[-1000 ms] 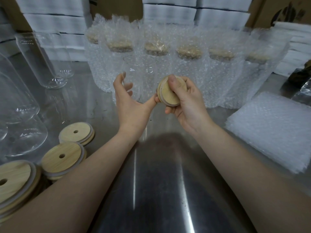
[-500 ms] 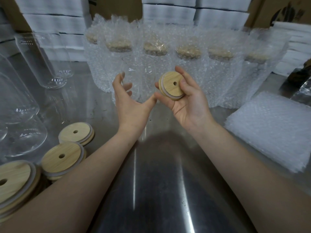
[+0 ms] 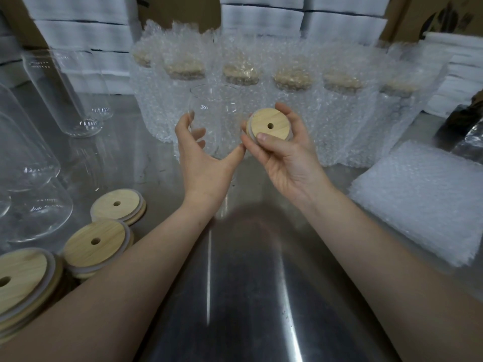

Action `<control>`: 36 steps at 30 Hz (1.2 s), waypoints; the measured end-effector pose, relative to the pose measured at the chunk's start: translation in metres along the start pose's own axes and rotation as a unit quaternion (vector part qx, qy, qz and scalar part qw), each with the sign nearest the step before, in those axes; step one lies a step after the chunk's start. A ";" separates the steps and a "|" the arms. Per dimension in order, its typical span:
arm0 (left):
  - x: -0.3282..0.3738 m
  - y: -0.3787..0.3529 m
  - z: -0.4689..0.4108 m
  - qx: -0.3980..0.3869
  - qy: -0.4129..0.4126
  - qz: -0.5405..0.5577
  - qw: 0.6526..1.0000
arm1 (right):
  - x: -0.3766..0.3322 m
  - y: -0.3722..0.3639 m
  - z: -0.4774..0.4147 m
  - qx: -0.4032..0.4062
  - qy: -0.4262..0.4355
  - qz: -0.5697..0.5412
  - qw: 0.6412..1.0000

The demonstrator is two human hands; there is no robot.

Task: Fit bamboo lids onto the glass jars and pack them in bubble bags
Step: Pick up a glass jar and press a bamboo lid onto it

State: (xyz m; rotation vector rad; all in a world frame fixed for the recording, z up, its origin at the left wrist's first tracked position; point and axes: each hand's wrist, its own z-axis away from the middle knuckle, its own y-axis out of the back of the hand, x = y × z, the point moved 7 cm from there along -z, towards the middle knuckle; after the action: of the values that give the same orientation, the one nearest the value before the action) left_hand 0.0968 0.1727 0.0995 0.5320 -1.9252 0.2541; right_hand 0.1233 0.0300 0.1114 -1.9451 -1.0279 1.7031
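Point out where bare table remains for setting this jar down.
Widest bare steel table lies between the forearms, nearer than the left hand gripping the glass jar and the right hand holding the bamboo lid. Crowded: loose lids and empty jars left, bagged jars behind, flat bubble bags right.

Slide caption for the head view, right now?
Left hand grips an open glass jar; right hand holds a bamboo lid beside it.
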 end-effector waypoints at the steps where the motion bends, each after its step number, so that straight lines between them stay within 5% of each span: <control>1: 0.000 0.000 0.000 -0.001 -0.001 -0.001 1.000 | -0.001 0.001 0.000 0.003 0.003 0.006 1.000; 28: 0.002 -0.002 0.002 -0.013 -0.015 -0.020 1.000 | -0.013 0.011 0.007 0.084 0.049 0.125 0.987; 36: -0.001 -0.005 0.003 -0.028 -0.013 -0.014 0.999 | -0.012 0.015 0.005 0.106 0.042 0.072 0.991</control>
State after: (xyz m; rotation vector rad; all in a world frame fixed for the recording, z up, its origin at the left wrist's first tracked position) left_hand 0.0973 0.1672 0.0969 0.5280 -1.9427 0.1755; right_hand 0.1221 0.0103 0.1089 -1.9746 -0.6614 1.7105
